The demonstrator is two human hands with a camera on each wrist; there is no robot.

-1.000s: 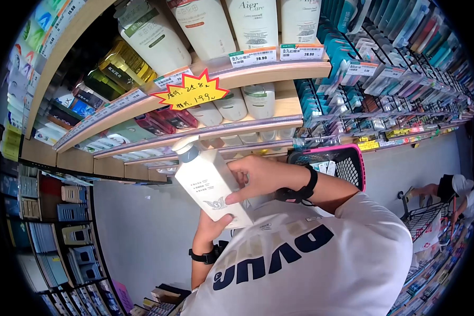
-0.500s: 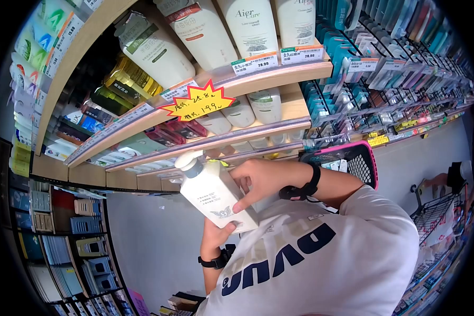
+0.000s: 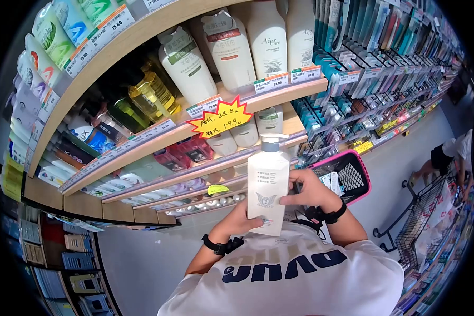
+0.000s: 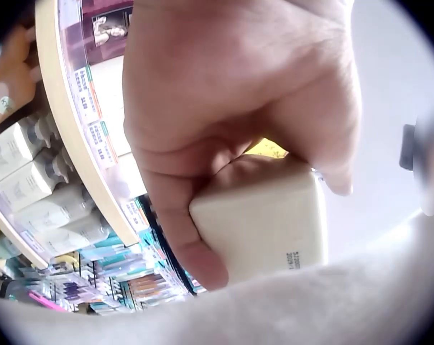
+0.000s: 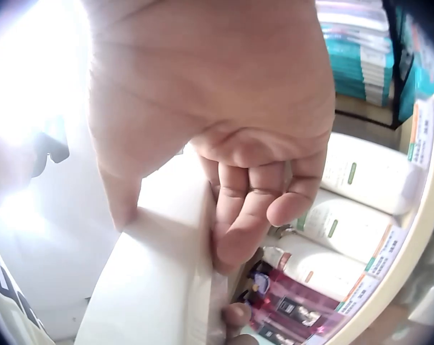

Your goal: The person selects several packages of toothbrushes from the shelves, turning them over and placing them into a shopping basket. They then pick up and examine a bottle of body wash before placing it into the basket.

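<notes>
Before the shelf, my left hand and right hand grip the pump bottle upright; it is off the shelf, not yet in the basket.

In front of me the wooden shelf carries tall white pump bottles side by side, with a yellow bottle further to my left and price tags along its front edge. A yellow star-shaped sign hangs from that edge. The shelf below holds dark red packs and more white bottles.
</notes>
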